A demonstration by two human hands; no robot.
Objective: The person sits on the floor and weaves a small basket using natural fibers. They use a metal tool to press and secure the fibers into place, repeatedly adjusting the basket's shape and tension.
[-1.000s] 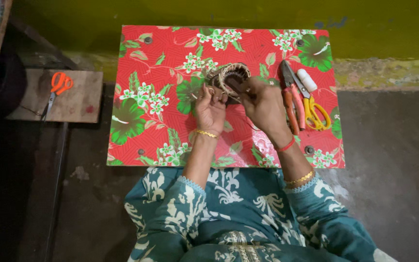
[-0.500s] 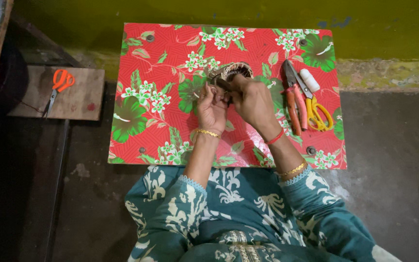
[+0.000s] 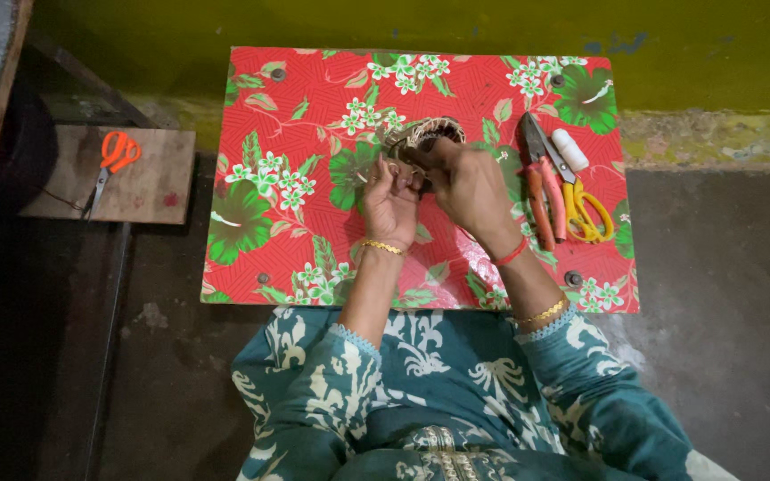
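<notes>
— While both my hands meet over the middle of the red flowered table, what does the head view show?

— My left hand is curled shut on the near side of a small woven ring; my right hand pinches its edge from the other side. The ring is lifted just above the cloth.

— How should this weaving be done well?

— I judge it needs steady tension, my left hand bracing while my right works, fingertips kept close to the rim.

— What stays unclear?

— My knuckles hide the ring's lower half and whatever strand I grip. Red-handled pliers, yellow scissors and a white spool lie well apart at right.
</notes>
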